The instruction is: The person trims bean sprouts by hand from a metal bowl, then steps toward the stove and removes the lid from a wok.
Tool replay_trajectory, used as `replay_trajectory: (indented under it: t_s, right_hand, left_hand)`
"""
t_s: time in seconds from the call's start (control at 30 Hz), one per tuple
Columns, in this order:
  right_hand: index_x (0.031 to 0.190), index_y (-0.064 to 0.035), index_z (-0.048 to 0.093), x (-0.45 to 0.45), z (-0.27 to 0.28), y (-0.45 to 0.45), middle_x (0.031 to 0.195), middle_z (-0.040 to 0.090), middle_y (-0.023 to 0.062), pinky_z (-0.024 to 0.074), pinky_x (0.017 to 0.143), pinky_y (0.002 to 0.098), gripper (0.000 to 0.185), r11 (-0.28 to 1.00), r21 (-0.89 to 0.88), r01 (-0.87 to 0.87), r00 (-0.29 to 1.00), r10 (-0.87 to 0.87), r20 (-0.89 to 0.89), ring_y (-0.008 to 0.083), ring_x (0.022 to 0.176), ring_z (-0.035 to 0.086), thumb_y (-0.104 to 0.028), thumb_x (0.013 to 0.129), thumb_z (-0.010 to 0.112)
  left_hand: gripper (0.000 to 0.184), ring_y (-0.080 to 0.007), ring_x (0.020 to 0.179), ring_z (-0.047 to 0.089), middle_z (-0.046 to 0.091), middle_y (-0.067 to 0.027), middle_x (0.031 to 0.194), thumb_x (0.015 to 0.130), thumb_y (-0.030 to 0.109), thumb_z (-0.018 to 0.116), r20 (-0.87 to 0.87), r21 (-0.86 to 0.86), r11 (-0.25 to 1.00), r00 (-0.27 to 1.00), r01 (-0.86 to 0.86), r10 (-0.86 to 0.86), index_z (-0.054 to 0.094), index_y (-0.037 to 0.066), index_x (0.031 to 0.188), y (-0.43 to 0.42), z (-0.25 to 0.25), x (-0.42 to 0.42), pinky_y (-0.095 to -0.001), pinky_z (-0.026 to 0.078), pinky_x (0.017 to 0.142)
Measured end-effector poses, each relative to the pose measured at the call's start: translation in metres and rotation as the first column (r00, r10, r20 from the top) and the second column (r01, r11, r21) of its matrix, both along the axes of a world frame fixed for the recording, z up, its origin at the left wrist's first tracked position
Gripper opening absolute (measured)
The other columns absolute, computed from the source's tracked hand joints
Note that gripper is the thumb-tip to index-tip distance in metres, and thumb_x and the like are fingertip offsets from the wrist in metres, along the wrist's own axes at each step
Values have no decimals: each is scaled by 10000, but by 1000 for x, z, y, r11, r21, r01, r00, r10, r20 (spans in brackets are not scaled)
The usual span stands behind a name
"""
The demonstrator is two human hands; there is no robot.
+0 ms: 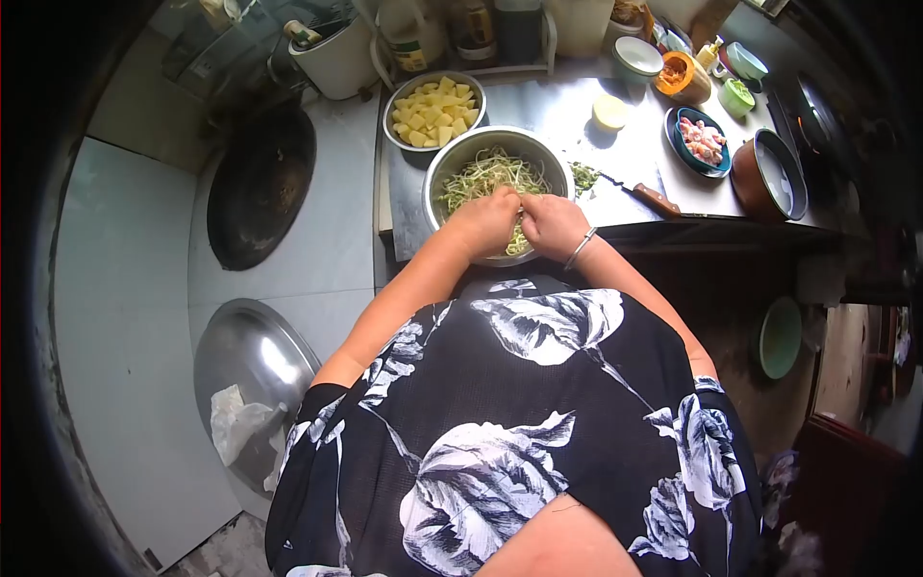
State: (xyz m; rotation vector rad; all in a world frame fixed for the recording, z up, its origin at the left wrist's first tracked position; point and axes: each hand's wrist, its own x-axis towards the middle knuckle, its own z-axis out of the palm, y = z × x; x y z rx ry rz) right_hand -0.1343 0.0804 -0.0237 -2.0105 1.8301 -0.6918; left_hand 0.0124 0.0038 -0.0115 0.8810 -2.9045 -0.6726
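Note:
A metal bowl stands at the counter's front edge, with pale green bean sprouts heaped in it. Over the sprouts, my left hand is closed, fingertips pinched together. My right hand, with a bangle at the wrist, is also closed, and its fingertips meet those of the left. Whatever lies between the fingers is hidden. Just right of the bowl is a small heap of green scraps, with a knife lying beside it.
Behind the sprouts sits a bowl of cut potatoes. Farther right are a pale yellow round piece, a cut pumpkin, a dish of meat and a brown pot. A wok and metal lid are at left.

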Motion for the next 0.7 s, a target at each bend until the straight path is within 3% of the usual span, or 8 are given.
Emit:
replay_trajectory:
  t_s: [0.23,0.3,0.33,0.43,0.47,0.53,0.67,0.7]
  right_hand:
    - [806,-34,610,7,0,5,754,616,206,483,687,456,216,986,17,167,972,-167,163,355,742,606,-200,777,477]
    - [780,-13,610,7,-9,6,695,617,165,478,616,401,228,967,46,249,847,-241,473,302,643,603,-198,796,477]
    - [780,-13,610,6,-19,5,695,617,165,478,616,401,228,965,48,259,847,-250,469,302,643,603,-198,796,477]
    - [699,-16,540,-3,-31,2,588,477,5,390,523,271,214,927,278,251,432,-364,825,120,541,430,-138,840,435]
    - [699,-16,540,-8,-31,4,588,477,5,390,523,271,214,926,278,257,432,-367,824,120,541,430,-138,840,435]
    - [664,-58,474,-19,-19,9,555,393,-11,378,553,265,190,976,215,-19,-269,-212,940,117,529,389,-110,839,422]
    - [699,-85,444,-69,-10,31,577,381,-10,413,717,323,197,993,27,-113,-303,-60,951,127,580,422,-172,875,437]
    - [700,-83,449,-83,-12,39,578,391,-7,418,720,320,196,991,120,-50,-224,-129,966,131,584,430,-169,876,438]
  left_hand:
    - [189,-342,884,592,549,-148,1068,852,159,438,17,-41,998,999,38,-37,516,28,965,6,6,-7,-433,477,771]
    - [197,-327,913,597,542,-143,1076,851,155,436,5,-40,998,999,51,-51,517,27,978,6,6,-11,-428,482,781]
    - [185,-323,890,601,541,-140,1073,845,151,451,-44,-59,996,996,72,-75,515,30,970,5,5,-12,-426,486,765]
    - [163,-318,859,604,541,-133,1069,834,141,479,-143,-86,991,983,105,-117,513,32,951,6,10,-22,-421,490,740]
    - [154,-316,851,604,541,-130,1067,829,135,492,-189,-98,989,974,111,-128,512,31,940,6,12,-26,-417,491,732]
    - [153,-319,849,602,541,-126,1070,829,133,497,-228,-85,992,968,89,-107,513,27,939,2,11,-32,-416,490,736]
    - [134,-331,826,593,548,-99,1074,848,126,488,-291,-123,992,954,31,-66,513,41,948,-16,1,-43,-420,482,721]
    - [143,-332,881,582,545,-103,1082,856,132,484,-229,-69,998,973,8,-24,518,46,965,-17,7,-49,-424,472,761]
